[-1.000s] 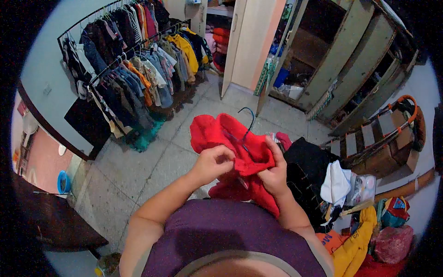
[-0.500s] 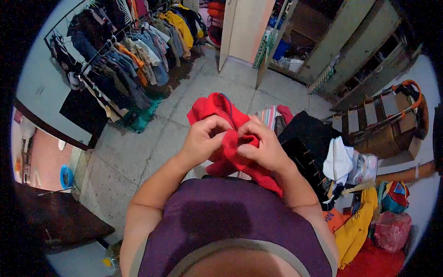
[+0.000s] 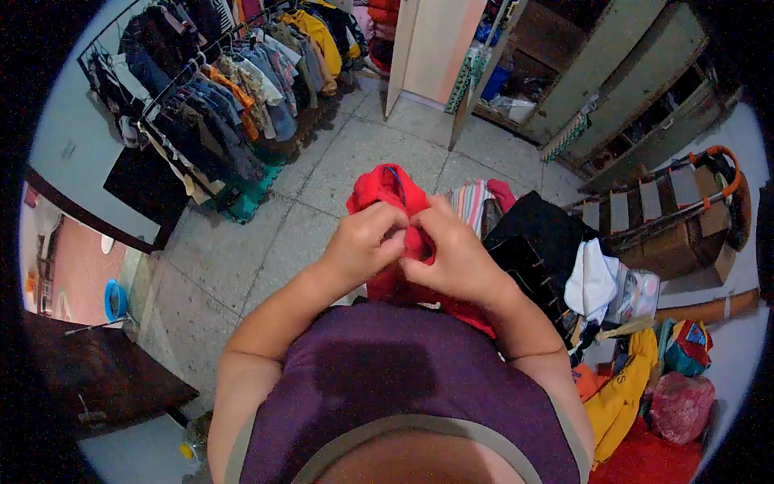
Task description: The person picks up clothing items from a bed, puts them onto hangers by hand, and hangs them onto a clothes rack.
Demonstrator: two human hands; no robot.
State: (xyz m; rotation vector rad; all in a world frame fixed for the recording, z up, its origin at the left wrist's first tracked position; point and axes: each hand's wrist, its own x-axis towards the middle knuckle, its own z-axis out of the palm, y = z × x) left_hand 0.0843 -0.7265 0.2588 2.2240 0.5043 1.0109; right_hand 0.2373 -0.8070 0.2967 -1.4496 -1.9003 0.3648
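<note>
1. Head view: red garment (image 3: 372, 190) is held in front of the torso, above the tiled floor (image 3: 242, 266).
2. Left hand (image 3: 364, 245) and right hand (image 3: 456, 252) each pinch its fabric, nearly meeting; a second ago they sat farther apart.
3. Hanger hook, then prominent, no longer stands clear; blue strip (image 3: 394, 174) remains at the top.
4. Judgement: handling is now concentrated on one small spot.

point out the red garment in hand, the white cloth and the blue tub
red garment (image 3: 373, 190), head view: on its bunched upper part
white cloth (image 3: 591, 281), head view: middle of its front
blue tub (image 3: 108, 302), head view: left side of its rim
</note>
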